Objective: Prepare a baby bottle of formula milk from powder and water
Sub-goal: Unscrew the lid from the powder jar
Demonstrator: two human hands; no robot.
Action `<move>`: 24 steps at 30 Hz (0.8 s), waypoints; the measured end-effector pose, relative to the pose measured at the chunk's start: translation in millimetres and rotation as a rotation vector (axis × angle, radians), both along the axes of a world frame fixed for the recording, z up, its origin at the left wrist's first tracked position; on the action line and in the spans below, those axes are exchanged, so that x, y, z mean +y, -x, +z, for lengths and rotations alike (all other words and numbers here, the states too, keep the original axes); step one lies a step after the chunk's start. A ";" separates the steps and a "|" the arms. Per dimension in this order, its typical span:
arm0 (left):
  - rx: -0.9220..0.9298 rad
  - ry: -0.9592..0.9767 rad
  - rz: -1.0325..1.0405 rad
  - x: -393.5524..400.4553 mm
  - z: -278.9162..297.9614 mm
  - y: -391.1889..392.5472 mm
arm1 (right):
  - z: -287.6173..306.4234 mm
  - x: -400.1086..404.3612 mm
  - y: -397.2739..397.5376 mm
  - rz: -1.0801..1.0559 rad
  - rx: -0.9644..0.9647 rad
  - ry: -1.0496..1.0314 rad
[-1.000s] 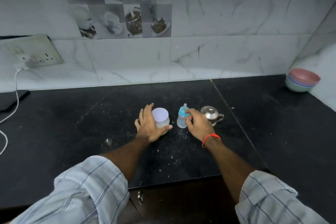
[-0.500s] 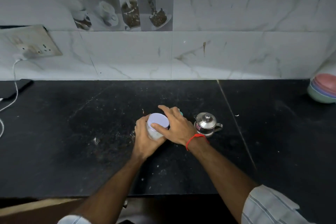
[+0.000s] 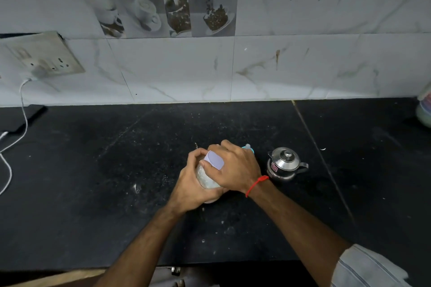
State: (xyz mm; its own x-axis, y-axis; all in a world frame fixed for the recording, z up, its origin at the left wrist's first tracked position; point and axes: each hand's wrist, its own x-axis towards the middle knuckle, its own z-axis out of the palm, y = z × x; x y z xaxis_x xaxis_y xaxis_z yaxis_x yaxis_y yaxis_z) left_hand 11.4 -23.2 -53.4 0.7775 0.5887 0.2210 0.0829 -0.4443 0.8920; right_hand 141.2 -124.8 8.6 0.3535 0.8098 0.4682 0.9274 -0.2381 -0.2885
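Observation:
A small clear powder jar [image 3: 206, 178] with a pale lilac lid [image 3: 215, 159] is tilted on the black counter [image 3: 93, 182]. My left hand [image 3: 190, 185] wraps around the jar's body. My right hand [image 3: 235, 166] grips the lid from above and from the right. The baby bottle [image 3: 248, 147] stands just behind my right hand; only its blue cap and teat tip show. A small steel kettle [image 3: 283, 164] with a lid stands to the right of my right wrist.
Stacked coloured bowls [image 3: 425, 109] sit at the far right edge by the wall. A white charger cable [image 3: 14, 137] runs from the wall socket [image 3: 44, 58] to a dark phone [image 3: 22, 119] at the far left. White specks dot the counter.
My right hand left the baby bottle and moved onto the jar's lid. Both hands now clasp the jar, which has tipped and come nearer to me. The view has moved closer and lower.

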 end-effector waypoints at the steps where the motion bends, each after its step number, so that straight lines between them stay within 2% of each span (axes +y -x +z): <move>1: 0.000 0.006 -0.029 2.8 4.5 0.5 | 1.8 -0.8 1.7 -0.003 -0.007 -0.054; 5: 0.012 0.034 -0.147 12.9 21.3 0.4 | 8.5 -1.4 3.5 0.017 -0.027 -0.176; 9: 0.052 0.036 -0.362 21.3 28.0 10.2 | 17.6 -10.7 -9.7 0.364 -0.059 -0.096; 11: 0.046 0.144 -0.416 15.3 34.1 13.3 | 27.3 -12.2 -17.8 0.527 0.100 0.031; 13: 0.019 0.290 -0.413 10.4 36.3 12.6 | 42.7 -13.7 -24.2 0.635 0.391 0.168; 15: 0.025 0.339 -0.359 11.4 37.1 12.3 | 54.4 -17.3 -28.2 0.628 0.699 0.213; 16: 0.031 0.329 -0.341 13.2 36.2 11.8 | 58.9 -18.2 -28.4 0.539 0.784 0.217; 17: 0.035 0.297 -0.335 14.9 35.1 11.7 | 63.1 -17.5 -26.8 0.423 0.780 0.249; 20: 0.047 0.205 -0.335 17.8 35.5 10.3 | 72.2 -14.1 -24.0 0.139 0.387 0.479; 21: 0.051 0.189 -0.330 17.7 36.4 9.3 | 74.0 -14.2 -23.3 0.169 0.368 0.505; 24: 0.047 0.165 -0.302 16.6 37.8 8.1 | 77.3 -19.9 -25.1 0.440 0.620 0.485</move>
